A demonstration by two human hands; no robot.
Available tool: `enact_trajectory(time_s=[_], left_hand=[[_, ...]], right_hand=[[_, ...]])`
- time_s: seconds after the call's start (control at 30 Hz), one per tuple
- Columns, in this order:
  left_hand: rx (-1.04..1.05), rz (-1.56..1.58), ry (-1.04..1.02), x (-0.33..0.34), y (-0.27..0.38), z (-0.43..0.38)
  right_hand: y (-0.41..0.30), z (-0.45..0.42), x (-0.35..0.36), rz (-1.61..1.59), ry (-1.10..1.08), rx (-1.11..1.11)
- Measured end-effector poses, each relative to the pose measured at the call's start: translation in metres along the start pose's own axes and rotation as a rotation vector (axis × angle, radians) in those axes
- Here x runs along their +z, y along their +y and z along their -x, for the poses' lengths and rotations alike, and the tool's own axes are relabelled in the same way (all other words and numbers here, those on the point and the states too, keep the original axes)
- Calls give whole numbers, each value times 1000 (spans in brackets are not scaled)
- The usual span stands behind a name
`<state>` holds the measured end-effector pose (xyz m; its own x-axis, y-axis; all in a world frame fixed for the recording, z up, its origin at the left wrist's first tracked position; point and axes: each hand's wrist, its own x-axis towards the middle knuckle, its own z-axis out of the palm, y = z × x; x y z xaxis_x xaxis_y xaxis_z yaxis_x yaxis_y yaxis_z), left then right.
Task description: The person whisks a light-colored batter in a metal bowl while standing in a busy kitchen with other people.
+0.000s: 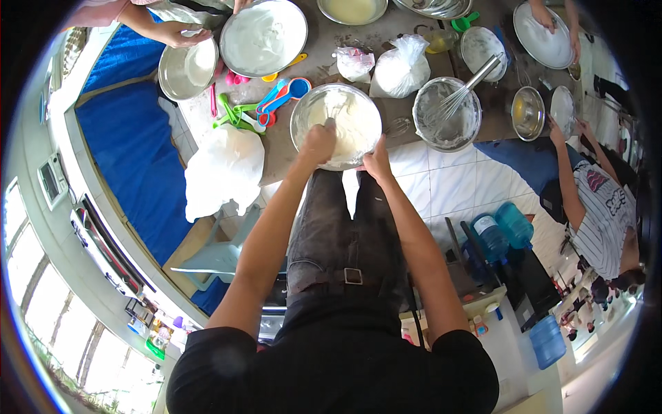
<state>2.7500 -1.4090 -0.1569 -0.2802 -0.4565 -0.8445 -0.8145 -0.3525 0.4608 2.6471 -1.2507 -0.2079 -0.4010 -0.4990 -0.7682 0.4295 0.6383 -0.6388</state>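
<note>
A metal mixing bowl (364, 111) with a pale, creamy mixture stands at the table's edge before me. My left hand (317, 144) is closed around the handle of a utensil whose lower end is in the mixture; its type cannot be told. My right hand (377, 161) grips the bowl's rim at the lower right. To the right of this bowl, a larger whisk (456, 99) leans in a second metal bowl (447, 135) coated with white residue. A small whisk (398, 127) lies between the two bowls. Colourful measuring spoons and cups (274, 103) lie to the left.
Knotted plastic bags of white powder (401, 72) stand behind my bowl. A white plastic bag (225, 168) hangs over the table's left edge. Other people's hands (189, 35) are near bowls at the upper left, and more hands (556, 132) are at the right. A plastic chair (220, 248) stands below left.
</note>
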Motion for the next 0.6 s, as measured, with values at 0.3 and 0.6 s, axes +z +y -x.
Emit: enact_trajectory(time_s=[0.3,0.6], left_hand=[[463,-778,-104,9,-49,34],[44,-317,-33,-62,-5,13]], right_hand=[[-11,9,-1,-60,-34,-66],[-3,3,-5,-19,-52,-56]])
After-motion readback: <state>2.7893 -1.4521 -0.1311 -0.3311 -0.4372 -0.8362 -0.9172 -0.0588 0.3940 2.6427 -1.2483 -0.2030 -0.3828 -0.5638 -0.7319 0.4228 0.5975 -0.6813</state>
